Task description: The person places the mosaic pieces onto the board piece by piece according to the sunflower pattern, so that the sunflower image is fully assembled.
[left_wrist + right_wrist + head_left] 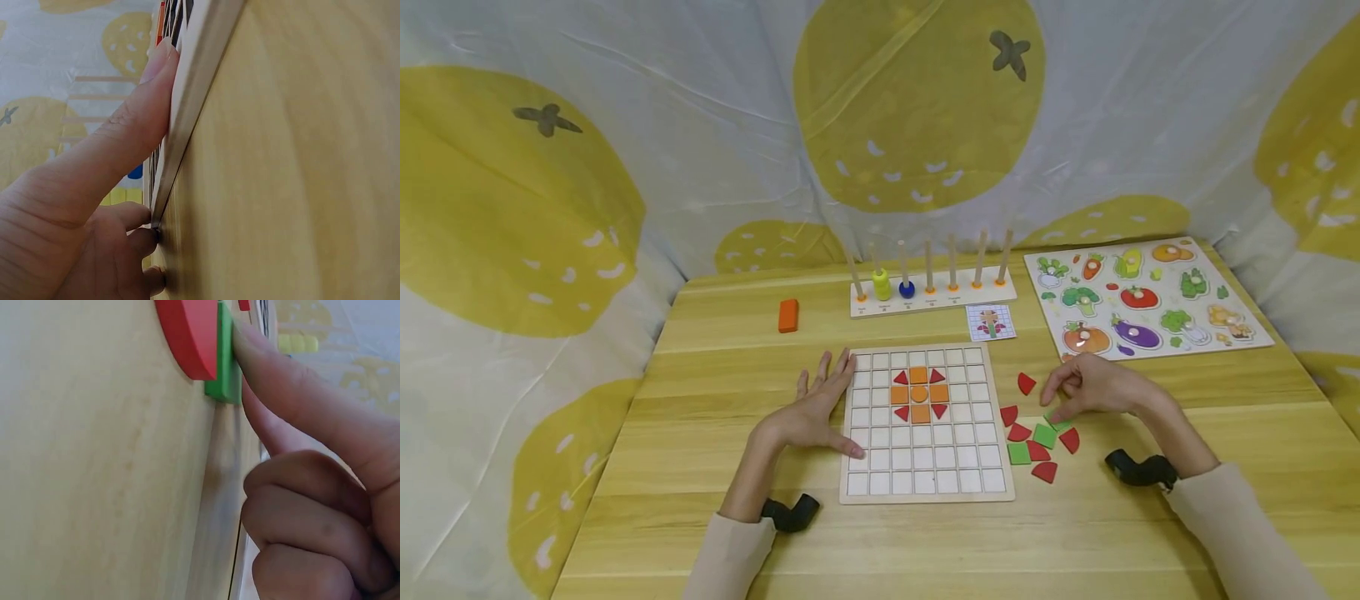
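Observation:
My left hand [811, 419] rests, fingers spread, at the left edge of a wooden grid board [925, 496]. Its thumb [140, 103] lies over the board's rim in the left wrist view. On the grid, orange squares [917, 374] and small red triangles [938, 411] surround an orange circle [920, 394]. Right of the board, my right hand [1101, 386] pinches a green square tile [225, 359] with thumb and index finger, the other fingers curled. The index fingertip is partly hidden. Red quarter-circle pieces [1044, 472] and other green squares [1018, 453] lie around it.
A pegged counting rack [936, 302] with yellow and blue beads stands behind the board. In front of it lies a pattern card [990, 322]. A vegetable puzzle [1150, 300] is at the back right, an orange block [787, 316] at the back left.

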{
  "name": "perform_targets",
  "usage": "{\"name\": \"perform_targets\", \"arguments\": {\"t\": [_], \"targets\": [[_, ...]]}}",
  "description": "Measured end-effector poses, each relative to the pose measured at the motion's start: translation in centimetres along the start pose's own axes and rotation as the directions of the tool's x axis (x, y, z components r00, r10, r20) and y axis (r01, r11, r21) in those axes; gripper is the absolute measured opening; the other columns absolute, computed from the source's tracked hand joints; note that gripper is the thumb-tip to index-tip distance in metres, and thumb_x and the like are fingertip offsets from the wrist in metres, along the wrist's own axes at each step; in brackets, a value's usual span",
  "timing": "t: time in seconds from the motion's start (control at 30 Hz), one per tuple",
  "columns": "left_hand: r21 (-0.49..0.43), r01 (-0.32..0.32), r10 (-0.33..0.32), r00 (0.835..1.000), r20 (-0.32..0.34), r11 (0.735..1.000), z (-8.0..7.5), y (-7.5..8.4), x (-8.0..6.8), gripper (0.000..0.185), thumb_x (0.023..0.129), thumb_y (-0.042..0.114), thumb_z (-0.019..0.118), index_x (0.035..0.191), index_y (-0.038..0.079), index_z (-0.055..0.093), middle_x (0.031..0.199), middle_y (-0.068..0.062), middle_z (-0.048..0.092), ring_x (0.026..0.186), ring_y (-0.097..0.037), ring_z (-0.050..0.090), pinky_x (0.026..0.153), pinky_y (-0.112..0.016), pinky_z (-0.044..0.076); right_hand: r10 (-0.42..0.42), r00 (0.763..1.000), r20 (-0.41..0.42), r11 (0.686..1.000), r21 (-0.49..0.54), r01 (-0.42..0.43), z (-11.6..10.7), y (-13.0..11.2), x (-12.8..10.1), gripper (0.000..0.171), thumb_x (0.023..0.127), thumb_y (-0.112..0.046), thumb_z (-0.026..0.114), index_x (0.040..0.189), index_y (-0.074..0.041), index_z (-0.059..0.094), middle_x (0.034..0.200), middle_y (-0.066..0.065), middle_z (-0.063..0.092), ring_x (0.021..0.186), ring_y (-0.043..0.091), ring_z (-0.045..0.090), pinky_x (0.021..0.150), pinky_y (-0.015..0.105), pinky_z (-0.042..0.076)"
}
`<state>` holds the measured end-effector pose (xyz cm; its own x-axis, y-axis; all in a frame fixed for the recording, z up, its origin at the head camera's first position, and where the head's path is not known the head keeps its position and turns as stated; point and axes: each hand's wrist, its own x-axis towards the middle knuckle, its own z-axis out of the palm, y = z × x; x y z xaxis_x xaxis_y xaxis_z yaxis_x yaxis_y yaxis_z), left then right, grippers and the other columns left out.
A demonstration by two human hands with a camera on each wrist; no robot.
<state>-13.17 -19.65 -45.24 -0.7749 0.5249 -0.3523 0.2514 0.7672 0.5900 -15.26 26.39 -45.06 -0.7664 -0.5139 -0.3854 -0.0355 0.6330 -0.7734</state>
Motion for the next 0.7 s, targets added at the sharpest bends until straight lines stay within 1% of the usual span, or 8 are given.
{"name": "perform_targets", "arguments": {"t": [0.13, 0.2, 0.27, 0.37, 0.47, 0.57, 0.7], "targets": [[0.001, 0.004, -0.004, 1.0, 0.001, 1.0, 0.04, -0.01, 0.09, 0.144, 0.072, 0.044, 0.094, 0.166, 0.008, -0.009, 0.174, -0.009, -0.02, 0.157, -0.038, -0.029, 0.122, -0.069, -0.019, 0.012, 0.998, -0.066, 1.0, -0.02, -0.014, -0.04, 0.01, 0.05, 0.026, 0.079, -0.022, 0.09, 0.097, -0.008, 0.078, 0.066, -0.003, 0.048, 0.058, 0.008, 0.04, 0.053, 0.023, 0.03], [0.0, 0.006, -0.006, 1.0, 0.002, 1.0, 0.04, 0.01, 0.12, 0.144, 0.072, 0.045, 0.094, 0.166, 0.008, -0.009, 0.174, -0.009, -0.02, 0.157, -0.038, -0.029, 0.122, -0.069, -0.018, 0.019, 0.998, -0.066, 0.999, -0.029, -0.021, -0.16, 0.02, -0.02, 0.028, 0.078, -0.02, 0.091, 0.099, -0.008, 0.077, 0.066, -0.002, 0.047, 0.058, 0.009, 0.04, 0.053, 0.024, 0.03], [-0.001, 0.008, -0.008, 1.0, 0.002, 1.0, 0.02, 0.09, 0.12, 0.144, 0.072, 0.044, 0.094, 0.166, 0.008, -0.009, 0.174, -0.009, -0.02, 0.157, -0.038, -0.029, 0.122, -0.069, -0.018, 0.021, 0.999, -0.049, 0.999, -0.037, -0.023, -0.29, 0.07, -0.08, 0.03, 0.077, -0.018, 0.091, 0.1, -0.008, 0.077, 0.065, -0.002, 0.046, 0.058, 0.01, 0.039, 0.053, 0.024, 0.03], [0.0, 0.008, -0.008, 1.0, 0.001, 1.0, -0.02, 0.14, 0.09, 0.144, 0.072, 0.043, 0.094, 0.166, 0.008, -0.009, 0.174, -0.009, -0.019, 0.157, -0.038, -0.029, 0.122, -0.069, -0.018, 0.002, 0.999, -0.038, 0.999, -0.044, -0.004, -0.27, 0.1, -0.08, 0.029, 0.076, -0.016, 0.091, 0.1, -0.008, 0.076, 0.065, -0.002, 0.046, 0.058, 0.009, 0.039, 0.053, 0.024, 0.03], [-0.003, 0.009, -0.009, 1.0, 0.002, 1.0, -0.03, 0.15, 0.04, 0.144, 0.072, 0.043, 0.094, 0.166, 0.008, -0.01, 0.174, -0.01, -0.02, 0.157, -0.038, -0.029, 0.122, -0.069, -0.019, -0.025, 0.998, -0.061, 0.999, -0.047, 0.022, -0.02, 0.03, 0.13, 0.028, 0.079, -0.018, 0.09, 0.1, -0.008, 0.076, 0.066, -0.002, 0.046, 0.059, 0.009, 0.039, 0.053, 0.023, 0.029], [-0.006, 0.009, -0.009, 1.0, 0.003, 1.0, -0.02, 0.16, 0.01, 0.144, 0.072, 0.043, 0.094, 0.166, 0.008, -0.01, 0.174, -0.01, -0.02, 0.157, -0.038, -0.029, 0.122, -0.069, -0.019, -0.036, 0.995, -0.09, 0.998, -0.052, 0.032, 0.1, -0.03, 0.23, 0.029, 0.079, -0.02, 0.09, 0.102, -0.007, 0.076, 0.064, -0.003, 0.043, 0.058, 0.009, 0.037, 0.053, 0.024, 0.028], [-0.01, 0.006, -0.006, 1.0, 0.003, 1.0, -0.04, 0.18, -0.05, 0.144, 0.072, 0.042, 0.094, 0.165, 0.007, -0.01, 0.174, -0.01, -0.02, 0.157, -0.038, -0.029, 0.122, -0.069, -0.019, -0.022, 0.996, -0.091, 0.999, -0.026, 0.02, -0.04, -0.04, 0.15, 0.033, 0.078, -0.016, 0.09, 0.105, -0.004, 0.074, 0.063, -0.003, 0.042, 0.056, 0.009, 0.036, 0.052, 0.025, 0.028]]}}
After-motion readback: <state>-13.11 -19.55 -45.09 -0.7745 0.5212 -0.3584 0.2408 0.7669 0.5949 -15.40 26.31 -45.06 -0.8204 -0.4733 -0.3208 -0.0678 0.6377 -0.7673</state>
